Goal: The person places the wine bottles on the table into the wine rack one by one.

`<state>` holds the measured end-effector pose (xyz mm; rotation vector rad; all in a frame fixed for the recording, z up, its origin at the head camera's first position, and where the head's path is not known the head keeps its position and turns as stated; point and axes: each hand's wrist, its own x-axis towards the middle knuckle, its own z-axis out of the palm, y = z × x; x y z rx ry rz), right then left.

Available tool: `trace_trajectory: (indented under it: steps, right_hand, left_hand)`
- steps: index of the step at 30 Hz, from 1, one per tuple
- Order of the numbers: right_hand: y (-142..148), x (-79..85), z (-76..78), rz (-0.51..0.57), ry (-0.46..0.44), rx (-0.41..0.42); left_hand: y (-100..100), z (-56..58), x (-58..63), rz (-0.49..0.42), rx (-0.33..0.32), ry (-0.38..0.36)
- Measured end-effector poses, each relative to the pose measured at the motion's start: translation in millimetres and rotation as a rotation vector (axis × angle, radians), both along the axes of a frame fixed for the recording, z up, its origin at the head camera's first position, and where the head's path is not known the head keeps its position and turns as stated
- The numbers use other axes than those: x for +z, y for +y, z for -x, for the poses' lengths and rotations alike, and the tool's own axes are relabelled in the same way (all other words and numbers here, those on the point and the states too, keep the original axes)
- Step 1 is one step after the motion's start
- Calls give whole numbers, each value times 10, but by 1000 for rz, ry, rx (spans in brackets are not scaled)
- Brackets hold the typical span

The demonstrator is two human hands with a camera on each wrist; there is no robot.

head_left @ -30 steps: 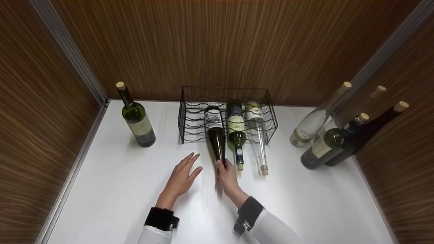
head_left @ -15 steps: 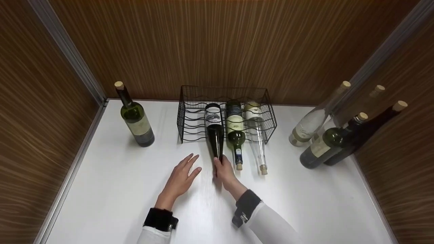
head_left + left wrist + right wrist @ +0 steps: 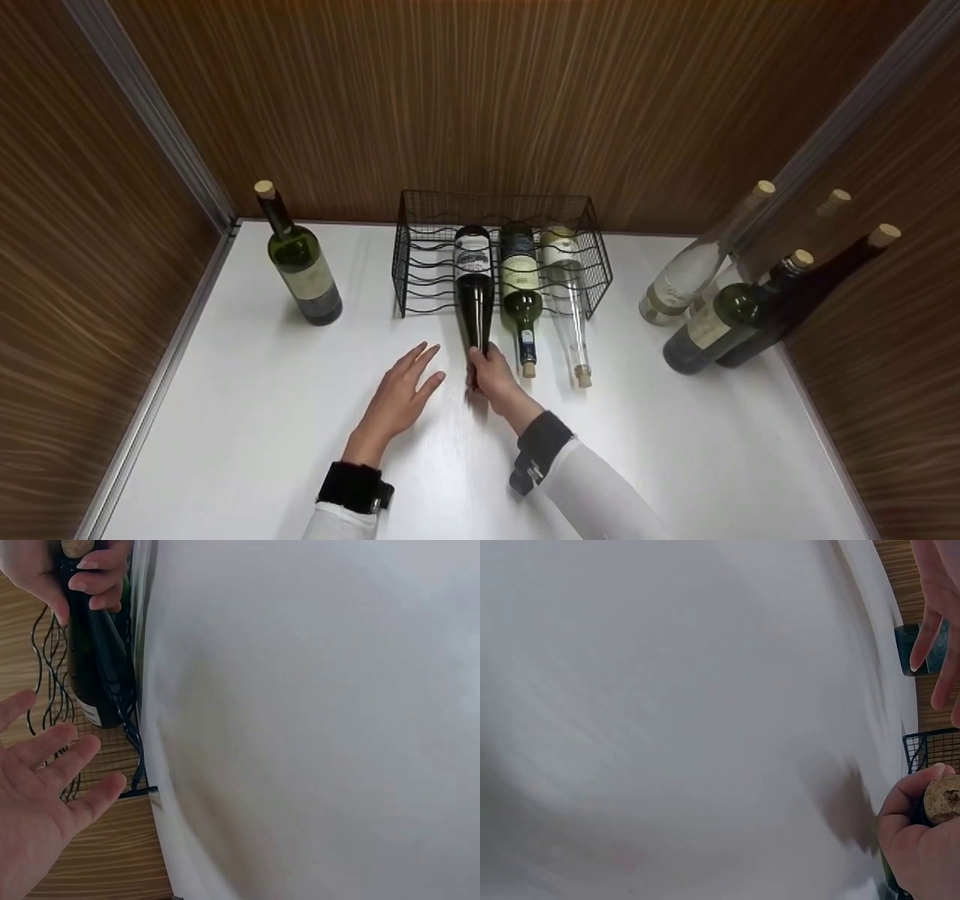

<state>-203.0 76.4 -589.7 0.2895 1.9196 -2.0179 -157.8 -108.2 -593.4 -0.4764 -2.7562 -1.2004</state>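
My right hand point(image 3: 495, 379) grips the neck of a dark wine bottle point(image 3: 475, 300) with a white label. That bottle lies in the black wire rack point(image 3: 427, 309), base toward the back wall and neck toward me. Its cork point(image 3: 943, 799) shows beside the curled fingers in the right wrist view. To its right in the rack lie a green wine bottle point(image 3: 522, 277) and a clear bottle point(image 3: 574, 300), corks facing me. My left hand point(image 3: 401, 394) hovers left of the held bottle with fingers spread, touching nothing; the left wrist view shows its palm point(image 3: 30, 802).
A green corked bottle point(image 3: 306, 274) stands upright at the left on the white table point(image 3: 247, 420). Several more corked bottles stand at the right, among them a frosted one point(image 3: 679, 285) and a green one point(image 3: 712, 330). Wood-grain panels point(image 3: 495, 97) enclose the back and both sides.
My right hand and the bottle's neck have shifted slightly left, and its base has slid a little farther back in the rack. The left hand stays almost still.
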Motion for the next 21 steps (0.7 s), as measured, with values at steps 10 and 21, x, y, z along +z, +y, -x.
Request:
trace_trajectory:
  steps: [10, 21]
  right_hand:
    - [12, 20, 70, 25, -42, 11]
    - [14, -6, 138, 36, -80, 6]
  left_hand:
    - [-26, -24, 17, -1, 7, -49]
    - [2, -19, 14, 10, -2, -58]
